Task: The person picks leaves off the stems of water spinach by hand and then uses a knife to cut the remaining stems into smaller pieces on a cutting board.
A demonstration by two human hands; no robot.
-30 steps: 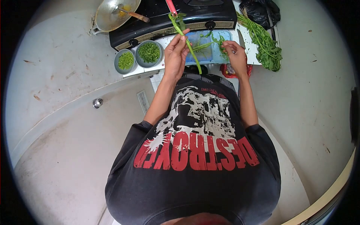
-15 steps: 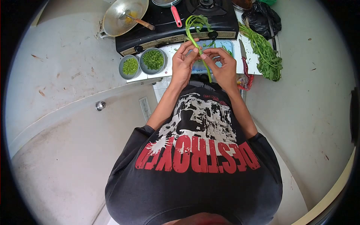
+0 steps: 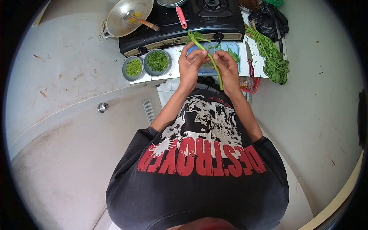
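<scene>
A pale green leafy vegetable stalk (image 3: 215, 68) slants between my hands, its curled leafy top pointing toward the stove. My left hand (image 3: 190, 68) is closed around its upper part, thumb against the stem. Right beside the stem, my right hand (image 3: 230, 73) has thumb and fingertips pinched together; what they hold is too small to make out. Under the hands lies a blue tray (image 3: 238, 69) with loose green leaves (image 3: 233, 55) in it.
Two grey bowls of chopped greens, one light (image 3: 133, 68) and one darker (image 3: 157, 61), stand left. To the right are a red-handled knife (image 3: 250, 65), a bunch of leafy stalks (image 3: 270, 53) and a black plastic bag (image 3: 269, 21). Behind, a wok (image 3: 119, 23) sits on the stove (image 3: 161, 38).
The stalk has come down toward my body, its leafy top now lower and more folded. My right hand has shifted from gripping the stem to a pinch beside it.
</scene>
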